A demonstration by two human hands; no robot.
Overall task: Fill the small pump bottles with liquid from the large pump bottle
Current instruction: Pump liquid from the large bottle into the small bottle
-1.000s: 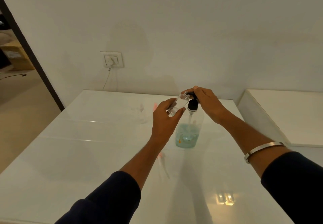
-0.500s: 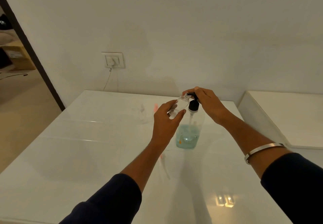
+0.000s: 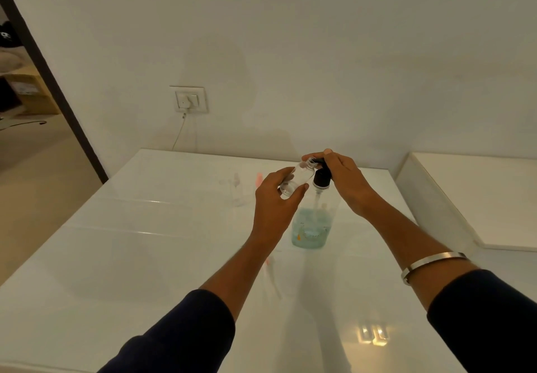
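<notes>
The large clear pump bottle stands mid-table with blue liquid in its lower part and a black pump head. My right hand lies over the pump head, fingers and thumb curled round its top and spout. My left hand grips a small clear bottle, without a pump, tilted with its open neck up against the spout. Whether liquid is coming out I cannot tell.
Farther back on the white table stand a faint clear small bottle and a pink-topped piece. A thin pink and white piece lies beside my left forearm. A raised white ledge borders the right; a wall socket with a cable sits behind.
</notes>
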